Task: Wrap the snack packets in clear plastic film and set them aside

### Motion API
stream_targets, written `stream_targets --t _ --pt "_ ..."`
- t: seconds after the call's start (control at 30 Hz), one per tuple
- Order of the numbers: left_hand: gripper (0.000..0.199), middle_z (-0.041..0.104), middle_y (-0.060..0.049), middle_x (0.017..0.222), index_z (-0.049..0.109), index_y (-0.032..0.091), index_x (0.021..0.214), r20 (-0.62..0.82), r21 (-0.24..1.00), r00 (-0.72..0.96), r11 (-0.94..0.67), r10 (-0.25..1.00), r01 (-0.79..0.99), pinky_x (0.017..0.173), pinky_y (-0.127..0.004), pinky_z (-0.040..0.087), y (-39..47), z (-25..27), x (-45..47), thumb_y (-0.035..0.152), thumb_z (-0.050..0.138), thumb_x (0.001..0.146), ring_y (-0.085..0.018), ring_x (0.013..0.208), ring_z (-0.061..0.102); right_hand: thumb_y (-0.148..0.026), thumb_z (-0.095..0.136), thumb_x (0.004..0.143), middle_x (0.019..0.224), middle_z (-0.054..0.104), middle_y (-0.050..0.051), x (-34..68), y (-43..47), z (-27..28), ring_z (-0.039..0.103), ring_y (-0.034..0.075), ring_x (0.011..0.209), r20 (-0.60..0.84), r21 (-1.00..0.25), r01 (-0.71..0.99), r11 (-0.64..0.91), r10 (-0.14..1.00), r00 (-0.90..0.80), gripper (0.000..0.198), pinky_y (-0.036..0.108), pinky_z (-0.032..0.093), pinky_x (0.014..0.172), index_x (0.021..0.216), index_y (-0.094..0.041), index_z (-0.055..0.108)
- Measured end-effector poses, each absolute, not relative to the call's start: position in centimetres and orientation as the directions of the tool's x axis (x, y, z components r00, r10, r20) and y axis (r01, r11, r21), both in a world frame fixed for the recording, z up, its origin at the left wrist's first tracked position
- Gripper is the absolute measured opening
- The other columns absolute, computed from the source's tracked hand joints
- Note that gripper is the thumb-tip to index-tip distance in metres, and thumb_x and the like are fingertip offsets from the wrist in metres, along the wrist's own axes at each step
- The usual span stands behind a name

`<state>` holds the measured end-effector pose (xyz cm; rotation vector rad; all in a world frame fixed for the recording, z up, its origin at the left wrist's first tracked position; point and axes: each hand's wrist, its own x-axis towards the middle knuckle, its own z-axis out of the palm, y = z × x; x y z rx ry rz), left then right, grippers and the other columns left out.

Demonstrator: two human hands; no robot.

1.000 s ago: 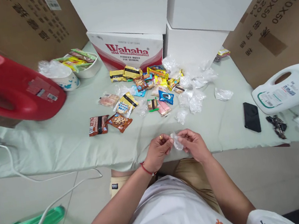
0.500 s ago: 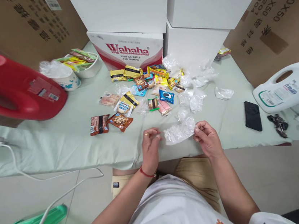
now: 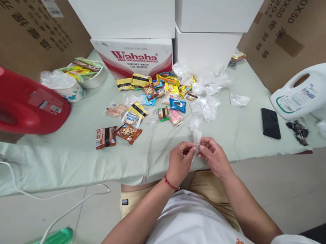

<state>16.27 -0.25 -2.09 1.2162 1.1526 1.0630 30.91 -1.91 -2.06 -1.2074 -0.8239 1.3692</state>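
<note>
Between my hands, near the table's front edge, a clear plastic bag [image 3: 197,137] is bunched up narrow. My left hand [image 3: 181,158] pinches its near end from the left, thumb against fingers. From the right, my right hand [image 3: 213,154] pinches the same end, fingertips close to those of the left. Beyond the bag lies a loose pile of wrapped snacks, among them a blue packet [image 3: 178,105], a pink packet [image 3: 175,116] and a yellow packet [image 3: 171,89]. Apart from the pile, to the left, are a brown cookie packet [image 3: 128,133] and a dark red packet [image 3: 106,137].
More crumpled clear bags [image 3: 205,107] lie right of the snacks. White boxes [image 3: 125,8] and a Wahaha carton [image 3: 134,58] stand behind. A red jug [image 3: 31,110] is left; a white detergent bottle [image 3: 307,90], phone [image 3: 270,124] and keys [image 3: 298,132] are right.
My left hand has moved right and taken hold of the bag. My right hand has come in leftward, and the spread bag is now gathered narrow between both hands.
</note>
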Motion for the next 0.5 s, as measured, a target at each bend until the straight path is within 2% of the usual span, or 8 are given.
stream_targets --t 0.13,0.27,0.37,0.5 --pt "0.028 0.067 -0.002 0.079 0.066 0.018 0.082 -0.145 0.985 0.109 0.154 0.983 -0.078 0.07 -0.026 0.046 -0.3 -2.2 16.2 0.046 0.073 0.083 -0.015 0.073 0.058 -0.051 0.083 0.077 0.072 0.061 -0.003 31.1 -2.2 -3.2 0.052 0.011 0.06 -0.228 -0.959 -0.193 -0.206 0.968 0.099 0.035 0.025 0.043 0.06 0.087 -0.021 0.068" --pt "0.034 0.067 -0.002 0.085 0.064 0.019 0.086 -0.137 0.986 0.071 0.142 0.988 -0.084 0.074 -0.027 0.047 -0.3 -2.4 16.4 0.046 0.082 0.075 -0.016 0.079 0.06 -0.049 0.083 0.077 0.069 0.061 -0.003 31.2 -2.1 -2.8 0.048 0.011 0.06 -0.188 -0.977 -0.13 -0.171 0.973 0.134 0.033 0.025 0.039 0.059 0.084 -0.021 0.07" --pt "0.035 0.068 -0.002 0.079 0.068 0.017 0.082 -0.176 0.974 0.118 0.19 0.977 -0.126 0.072 -0.027 0.046 -0.2 -2.3 16.6 0.048 0.082 0.074 -0.015 0.075 0.058 -0.047 0.084 0.077 0.071 0.062 -0.002 31.1 -2.1 -2.2 0.049 0.012 0.065 -0.15 -0.987 -0.071 -0.143 0.984 0.099 0.031 0.025 0.04 0.063 0.08 -0.02 0.07" --pt "0.039 0.063 0.001 0.069 0.069 0.016 0.075 -0.211 0.945 0.152 0.241 0.966 -0.222 0.068 -0.026 0.043 0.0 -2.2 16.5 0.052 0.082 0.073 -0.013 0.068 0.052 -0.047 0.084 0.078 0.069 0.059 -0.003 31.6 -2.1 -2.2 0.046 0.011 0.064 -0.146 -0.985 -0.11 -0.136 0.986 0.084 0.031 0.025 0.038 0.061 0.079 -0.02 0.068"
